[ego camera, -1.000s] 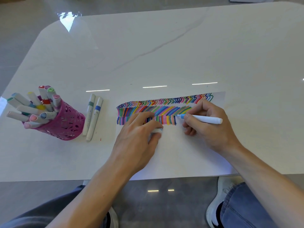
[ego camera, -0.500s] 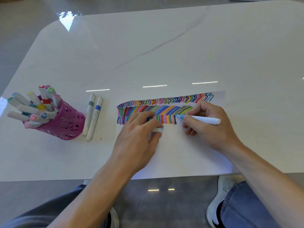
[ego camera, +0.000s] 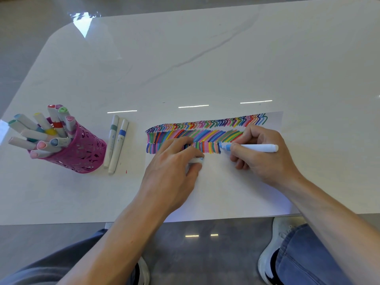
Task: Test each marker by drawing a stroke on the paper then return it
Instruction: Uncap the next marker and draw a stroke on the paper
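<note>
A white sheet of paper (ego camera: 222, 188) lies at the table's near edge, with rows of coloured strokes across its top. My right hand (ego camera: 261, 155) grips a blue marker (ego camera: 257, 148), whose tip touches the paper at the right end of the lowest row of strokes. My left hand (ego camera: 172, 167) rests on the paper and pinches the marker's cap (ego camera: 196, 160) between thumb and fingers. A pink mesh cup (ego camera: 80, 153) at the left leans over and holds several capped markers.
Two capped markers (ego camera: 116, 142), one grey-green and one blue banded, lie side by side between the cup and the paper. The white table's near edge (ego camera: 61, 223) runs just below the paper. My knees and shoes show under it.
The marker tip has moved slightly down the paper beside the last stroke. My left hand has stayed put with the cap.
</note>
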